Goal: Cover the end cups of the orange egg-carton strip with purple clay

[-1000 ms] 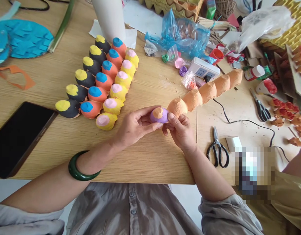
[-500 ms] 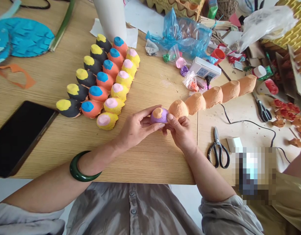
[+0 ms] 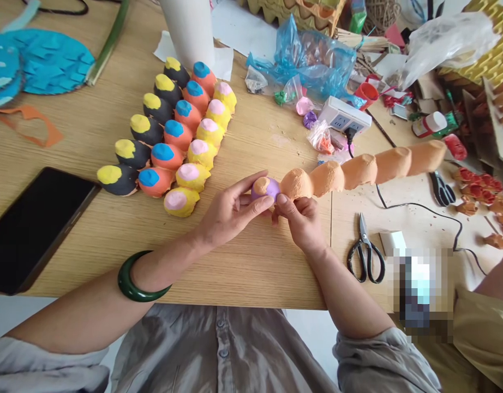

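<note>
Between my hands is a strip of peach-orange egg-carton cups, held above the table and pointing off to the right. Its end cup is covered in purple clay, with a peach patch left showing at the tip. My left hand curls around that purple end, thumb along its lower side and fingers over the top. My right hand grips the strip just beside it, thumb in front at the joint with the first peach cup, fingers underneath and partly hidden.
Left of my hands lie rows of finished cups in black and yellow, orange and blue, and yellow and pink. Also around are a phone, scissors, a power strip and a blue bag. Someone's arm rests at right.
The strip's far end has dipped and swung slightly toward me. My left thumb has lifted a little on the purple clay. Both hands keep their hold.
</note>
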Demonstrator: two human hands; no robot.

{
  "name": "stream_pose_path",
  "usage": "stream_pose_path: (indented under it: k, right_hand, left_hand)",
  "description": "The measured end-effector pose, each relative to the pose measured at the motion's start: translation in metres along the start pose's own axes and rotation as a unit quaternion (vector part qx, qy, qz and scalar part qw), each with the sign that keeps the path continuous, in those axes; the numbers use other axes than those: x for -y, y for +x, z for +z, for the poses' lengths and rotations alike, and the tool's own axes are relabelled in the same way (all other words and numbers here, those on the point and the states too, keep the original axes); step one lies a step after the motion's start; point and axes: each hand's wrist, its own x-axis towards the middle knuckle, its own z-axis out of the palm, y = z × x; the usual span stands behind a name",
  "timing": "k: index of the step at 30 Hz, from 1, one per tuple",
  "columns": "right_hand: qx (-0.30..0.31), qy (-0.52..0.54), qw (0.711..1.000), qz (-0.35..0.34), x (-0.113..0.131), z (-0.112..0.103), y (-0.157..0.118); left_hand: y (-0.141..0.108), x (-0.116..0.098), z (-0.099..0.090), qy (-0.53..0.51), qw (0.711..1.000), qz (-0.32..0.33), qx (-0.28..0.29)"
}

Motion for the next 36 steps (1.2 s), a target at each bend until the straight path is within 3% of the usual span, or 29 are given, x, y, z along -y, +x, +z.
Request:
stream_pose_path:
  k: [6,20,30,36]
  right_hand:
    - [0.009,0.012,1.000,-0.016,0.005,0.007,-0.001]
    - [-0.005,0.013,1.000,-0.006,0.004,0.009,-0.003]
    - [-0.012,0.021,1.000,-0.008,0.010,0.009,0.000]
    - [-0.009,0.009,1.000,-0.014,0.007,0.005,0.000]
  left_hand:
    - [0.000,-0.001,-0.001,0.051,0.998,0.025,-0.025]
    - [-0.002,0.006,-0.005,0.120,0.992,0.037,-0.004]
    - [-0.001,-0.009,-0.003,0.167,0.985,0.032,0.009]
    - [-0.001,-0.006,-0.006,0.177,0.984,0.031,0.011]
